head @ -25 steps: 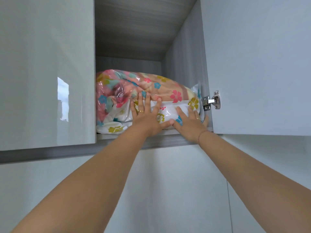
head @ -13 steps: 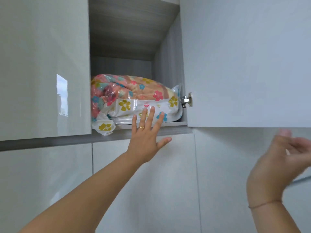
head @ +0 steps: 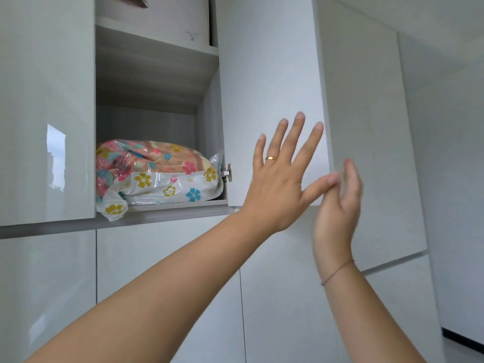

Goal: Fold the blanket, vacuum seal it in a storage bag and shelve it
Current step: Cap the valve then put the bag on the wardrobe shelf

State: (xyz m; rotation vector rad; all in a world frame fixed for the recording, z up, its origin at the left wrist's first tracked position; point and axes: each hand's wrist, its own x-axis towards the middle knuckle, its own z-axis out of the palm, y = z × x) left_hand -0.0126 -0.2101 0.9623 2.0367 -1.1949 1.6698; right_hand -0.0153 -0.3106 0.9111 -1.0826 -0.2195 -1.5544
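The flower-patterned blanket sealed in its clear storage bag lies on the cupboard shelf, one bag corner hanging over the shelf's front edge at the left. My left hand is raised with fingers spread in front of the open cupboard door, well to the right of the bag. My right hand is up beside it at the door's free edge, fingers straight; whether it touches the door is unclear. Neither hand holds anything.
A pale storage box stands on the shelf above. A glossy shut door flanks the opening on the left. A metal hinge sits at the bag's right. More flat cupboard fronts run to the right and below.
Both hands have left the bag. My left hand moved right, from below the shelf to the door front. My right hand rose to the door's edge. The view has shifted up and right.
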